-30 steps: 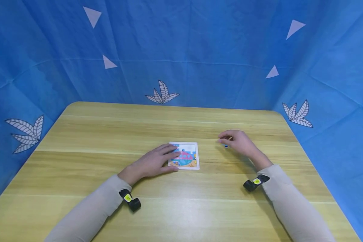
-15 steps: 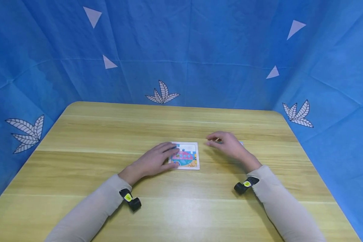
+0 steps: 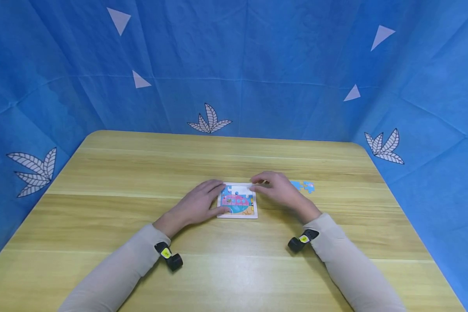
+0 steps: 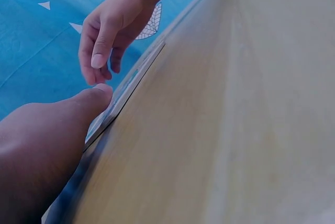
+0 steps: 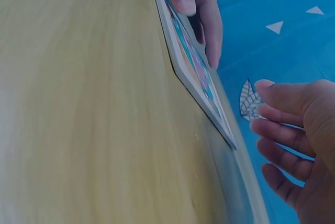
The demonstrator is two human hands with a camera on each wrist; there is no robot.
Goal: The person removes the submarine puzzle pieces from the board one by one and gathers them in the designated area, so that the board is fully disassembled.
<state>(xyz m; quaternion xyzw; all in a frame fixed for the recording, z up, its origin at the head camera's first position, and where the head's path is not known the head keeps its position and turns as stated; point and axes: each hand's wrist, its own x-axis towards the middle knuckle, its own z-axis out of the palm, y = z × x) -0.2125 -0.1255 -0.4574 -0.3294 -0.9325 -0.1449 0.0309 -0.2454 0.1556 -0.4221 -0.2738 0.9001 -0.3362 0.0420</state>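
Note:
A small square jigsaw puzzle in a white frame (image 3: 238, 216) lies on the table. Its picture has pink, teal and orange parts, with a bare white area at the upper right. My left hand (image 3: 199, 203) rests at its left side, fingers spread loosely, thumb on the lower left. At the frame's upper right corner hovers my right hand (image 3: 278, 188), its thumb and fingertips close together. In the right wrist view the right hand (image 5: 303, 135) has bent fingers, and whether a piece sits between the tips cannot be made out.
Several blue loose puzzle pieces (image 3: 305, 186) lie right of the frame, partly behind the right hand. The wooden table (image 3: 234, 264) is bordered by a blue cloth backdrop (image 3: 281, 65) with white triangles and leaf prints.
My right hand has moved left from the loose pieces to the frame's upper right corner, uncovering those pieces. My left hand has shifted only slightly at the frame's left side.

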